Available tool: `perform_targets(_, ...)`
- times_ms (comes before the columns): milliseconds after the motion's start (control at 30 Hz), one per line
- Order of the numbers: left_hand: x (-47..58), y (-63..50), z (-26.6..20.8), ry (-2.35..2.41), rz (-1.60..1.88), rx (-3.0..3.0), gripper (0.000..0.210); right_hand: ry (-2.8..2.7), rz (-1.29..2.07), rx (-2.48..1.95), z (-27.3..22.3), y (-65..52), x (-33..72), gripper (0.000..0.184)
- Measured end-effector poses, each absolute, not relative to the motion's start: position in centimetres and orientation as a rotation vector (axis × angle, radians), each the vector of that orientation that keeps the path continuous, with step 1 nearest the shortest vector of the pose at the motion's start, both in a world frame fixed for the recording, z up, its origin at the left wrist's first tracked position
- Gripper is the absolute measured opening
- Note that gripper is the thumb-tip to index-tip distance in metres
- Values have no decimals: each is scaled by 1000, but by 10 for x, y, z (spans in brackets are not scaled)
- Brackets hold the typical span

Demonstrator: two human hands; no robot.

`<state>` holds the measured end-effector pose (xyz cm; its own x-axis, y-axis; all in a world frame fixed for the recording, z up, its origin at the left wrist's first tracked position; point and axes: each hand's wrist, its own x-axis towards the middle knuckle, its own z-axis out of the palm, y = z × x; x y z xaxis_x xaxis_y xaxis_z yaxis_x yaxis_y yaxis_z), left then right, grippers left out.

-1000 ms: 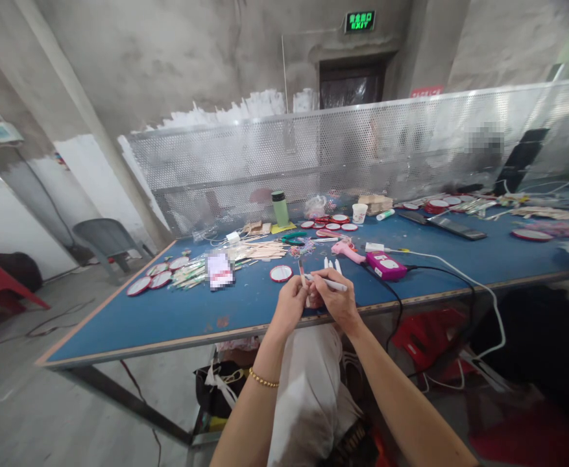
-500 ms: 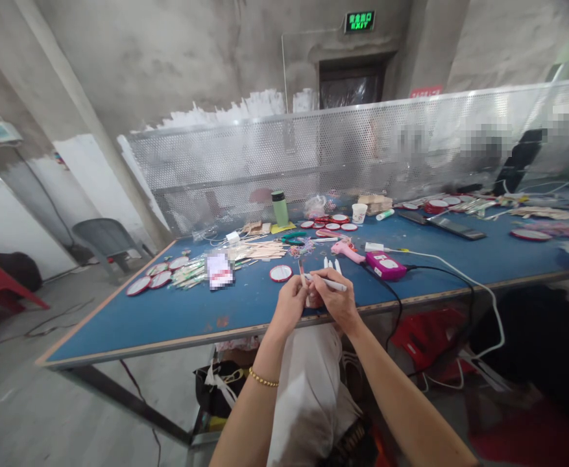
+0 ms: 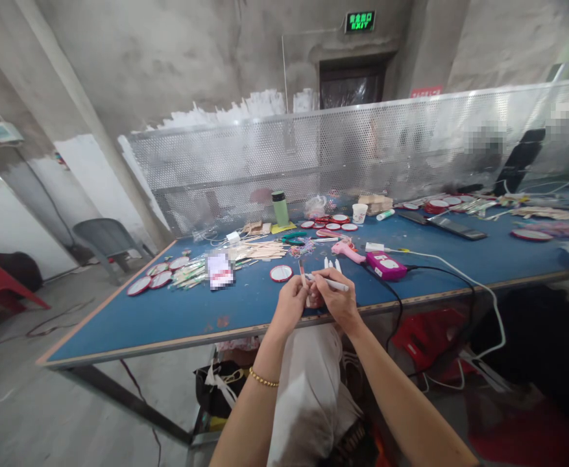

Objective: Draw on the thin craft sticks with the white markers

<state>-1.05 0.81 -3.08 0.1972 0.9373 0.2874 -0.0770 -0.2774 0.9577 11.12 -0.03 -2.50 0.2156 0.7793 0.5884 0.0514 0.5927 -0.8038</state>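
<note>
My left hand (image 3: 291,301) is closed around a thin wooden stick (image 3: 302,272) whose upper end is coloured dark and reddish. A white marker pen (image 3: 335,283) is gripped in my right hand (image 3: 338,297), its tip at the stick. Both hands meet at the table's front edge, and my fingers hide the lower part of the stick. Just beyond them lies a round white disc with a red rim (image 3: 281,273). Several more white pens (image 3: 331,263) rest on the table past my right hand.
On the blue table (image 3: 167,321) lie wooden sticks (image 3: 265,250), a pink glue gun (image 3: 346,250), a purple box (image 3: 385,266) with cables and green pliers (image 3: 294,238). A green bottle (image 3: 279,209) and a paper cup (image 3: 359,213) stand farther back, before a perforated metal screen (image 3: 245,162).
Hardly anything differs. My right hand and the marker pen have shifted very slightly at the stick; my left hand keeps its hold.
</note>
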Motion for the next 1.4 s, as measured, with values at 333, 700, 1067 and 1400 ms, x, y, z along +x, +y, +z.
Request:
perform_targets(333,-11,7,-30,905,1267,1482,22,-1271,584,-829,-26,1,110,16)
perform_targets(700,-11,7,-30,915,1280,1486,21,-1321,530,-828,-23,0,111,16)
perform_targets(1067,-8,2,-25,826,1253,1399,27,-1265,583,-839,-23,-2,111,17)
perform_targets(1400,-10,5,-28,901,1289,1469,22,-1246,601,-839,-22,-3,110,15)
